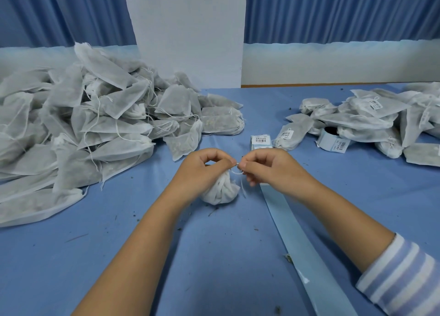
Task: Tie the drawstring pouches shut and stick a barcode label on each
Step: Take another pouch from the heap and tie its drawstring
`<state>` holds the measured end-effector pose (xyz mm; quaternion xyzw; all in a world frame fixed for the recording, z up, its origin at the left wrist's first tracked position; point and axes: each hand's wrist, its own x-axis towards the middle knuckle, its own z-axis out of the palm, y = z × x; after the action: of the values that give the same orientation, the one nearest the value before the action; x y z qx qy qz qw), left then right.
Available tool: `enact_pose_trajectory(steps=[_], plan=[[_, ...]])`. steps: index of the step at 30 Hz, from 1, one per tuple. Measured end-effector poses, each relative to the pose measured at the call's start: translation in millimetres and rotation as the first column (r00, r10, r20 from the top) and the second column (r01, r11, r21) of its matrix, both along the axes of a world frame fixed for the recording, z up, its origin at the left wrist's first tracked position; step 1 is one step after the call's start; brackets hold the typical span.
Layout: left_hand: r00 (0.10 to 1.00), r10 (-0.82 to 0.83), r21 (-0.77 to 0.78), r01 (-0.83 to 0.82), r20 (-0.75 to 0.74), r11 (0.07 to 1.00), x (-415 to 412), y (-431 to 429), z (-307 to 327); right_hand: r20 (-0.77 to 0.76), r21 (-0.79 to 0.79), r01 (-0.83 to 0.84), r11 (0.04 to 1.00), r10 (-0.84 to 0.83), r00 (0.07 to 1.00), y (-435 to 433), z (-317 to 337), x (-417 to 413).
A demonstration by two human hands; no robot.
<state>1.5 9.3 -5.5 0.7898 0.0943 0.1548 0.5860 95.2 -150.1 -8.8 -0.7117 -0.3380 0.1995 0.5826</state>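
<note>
A small white drawstring pouch (220, 192) stands on the blue table (214, 256) in front of me, its neck gathered tight. My left hand (204, 165) pinches one end of the white drawstring (238, 171) just above the neck. My right hand (266, 165) pinches the other end, fingertips almost touching the left ones. A loose string tail hangs down beside the pouch. A barcode label (261, 140) lies on its pale blue backing strip (300, 242), just beyond my hands.
A large heap of untied grey-white pouches (90, 125) covers the left side of the table. Labelled pouches (371, 120) are piled at the right, with a label roll (332, 139) among them. A white pillar (190, 30) and blue curtains stand behind.
</note>
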Motion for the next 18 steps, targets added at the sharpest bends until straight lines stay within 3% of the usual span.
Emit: enact_pose_trajectory(steps=[3, 7, 10, 14, 18], plan=[[0.999, -0.008, -0.060, 0.006, -0.033, 0.998, -0.1, 1.1, 0.2, -0.115, 0.062, -0.036, 0.997, 0.043, 0.992, -0.2, 1.0, -1.3], [0.994, -0.060, -0.111, 0.049, -0.095, 0.993, 0.9, 1.9, 2.8, -0.113, 0.142, 0.015, 0.990, 0.001, 0.994, -0.3, 2.1, -1.5], [0.986, -0.097, -0.081, 0.087, -0.132, 0.993, 0.7, 0.1, 3.5, -0.027, 0.186, 0.032, 0.982, -0.027, 0.999, -1.0, 2.9, -1.9], [0.984, -0.127, -0.095, 0.116, -0.126, 0.989, -1.3, -0.8, 3.9, 0.212, 0.142, 0.049, 0.989, -0.079, 0.974, 0.4, 0.4, -5.5], [0.984, -0.144, -0.112, 0.132, -0.107, 0.985, -2.5, -0.6, 4.7, 0.259, 0.151, 0.087, 0.985, -0.124, 0.958, 2.3, -3.7, -8.7]])
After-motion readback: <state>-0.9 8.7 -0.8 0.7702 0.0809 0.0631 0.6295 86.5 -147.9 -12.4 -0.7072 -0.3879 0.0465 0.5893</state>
